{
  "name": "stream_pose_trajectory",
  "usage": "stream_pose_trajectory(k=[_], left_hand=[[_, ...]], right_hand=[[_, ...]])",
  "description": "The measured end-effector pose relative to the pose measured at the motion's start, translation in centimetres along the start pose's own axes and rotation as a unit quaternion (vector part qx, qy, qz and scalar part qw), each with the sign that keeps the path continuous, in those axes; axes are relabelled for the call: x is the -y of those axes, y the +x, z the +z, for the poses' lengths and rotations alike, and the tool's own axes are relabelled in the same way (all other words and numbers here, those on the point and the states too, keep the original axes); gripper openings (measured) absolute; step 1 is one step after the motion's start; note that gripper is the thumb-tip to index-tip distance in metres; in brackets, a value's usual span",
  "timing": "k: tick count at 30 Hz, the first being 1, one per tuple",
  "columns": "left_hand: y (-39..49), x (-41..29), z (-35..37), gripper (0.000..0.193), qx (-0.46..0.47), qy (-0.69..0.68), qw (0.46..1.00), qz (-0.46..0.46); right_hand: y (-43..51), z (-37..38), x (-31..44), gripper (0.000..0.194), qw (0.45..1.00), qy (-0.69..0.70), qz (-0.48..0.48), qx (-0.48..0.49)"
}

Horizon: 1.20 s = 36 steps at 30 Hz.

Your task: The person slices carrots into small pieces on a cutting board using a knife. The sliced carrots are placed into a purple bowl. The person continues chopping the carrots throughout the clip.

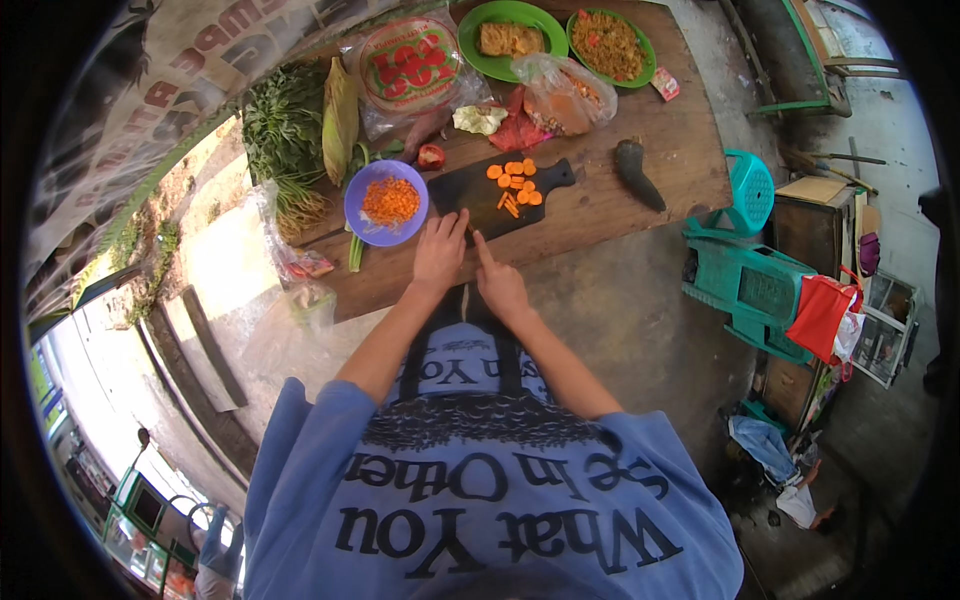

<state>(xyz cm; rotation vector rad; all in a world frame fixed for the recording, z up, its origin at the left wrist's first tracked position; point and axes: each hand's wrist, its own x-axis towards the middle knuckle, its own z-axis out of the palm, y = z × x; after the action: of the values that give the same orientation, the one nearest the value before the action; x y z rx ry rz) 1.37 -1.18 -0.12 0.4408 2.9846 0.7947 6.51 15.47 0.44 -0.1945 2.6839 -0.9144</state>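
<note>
A black cutting board (480,191) lies near the table's front edge, its handle towards the right. Carrot slices (516,181) and a few carrot sticks (508,205) rest on its right half. My left hand (441,251) is at the board's near left corner, fingertips on its edge; whatever may be under them is hidden. Close beside it, my right hand (501,286) has its index finger stretched towards the board and its other fingers curled. Anything inside that grip cannot be made out. Left of the board, a purple bowl (386,234) holds finely chopped carrot (391,202).
Leafy greens (285,120), an ear of corn in husk (340,124), a cut tomato (430,157) and a wrapper pack (411,64) crowd the wooden table (600,217). Green plates of food (557,34) stand behind. A dark curved vegetable (637,174) lies right. Teal plastic chairs (750,285) stand beyond.
</note>
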Motion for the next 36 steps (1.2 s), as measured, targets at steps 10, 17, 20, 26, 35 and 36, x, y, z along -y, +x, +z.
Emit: stream_pose_trajectory(k=[10, 17, 20, 26, 35, 36], left_hand=[[0.4, 0.4, 0.1, 0.059, 0.019, 0.021, 1.000, 0.012], [-0.4, 0.2, -0.3, 0.051, -0.025, -0.070, 0.997, -0.002], [-0.1, -0.2, -0.6, 0.048, -0.027, -0.098, 0.995, -0.021], [1.5, -0.8, -0.8, 0.040, -0.016, -0.099, 0.993, -0.060], [2.3, -0.6, -0.5, 0.032, -0.025, -0.136, 0.988, -0.064], [2.4, -0.6, -0.5, 0.031, -0.018, -0.146, 0.986, -0.074]], right_hand=[[0.1, 0.8, -0.7, 0.080, 1.000, 0.014, 0.016, 0.012], [0.7, -2.3, -1.1, 0.061, 0.957, 0.279, 0.080, 0.017], [0.9, -3.3, -0.5, 0.056, 0.964, 0.260, 0.062, -0.013], [1.2, -4.0, -0.6, 0.054, 0.968, 0.243, 0.018, -0.066], [1.1, -3.6, -1.4, 0.056, 0.970, 0.218, 0.057, -0.092], [1.2, -3.6, -1.4, 0.056, 0.968, 0.223, 0.070, -0.087]])
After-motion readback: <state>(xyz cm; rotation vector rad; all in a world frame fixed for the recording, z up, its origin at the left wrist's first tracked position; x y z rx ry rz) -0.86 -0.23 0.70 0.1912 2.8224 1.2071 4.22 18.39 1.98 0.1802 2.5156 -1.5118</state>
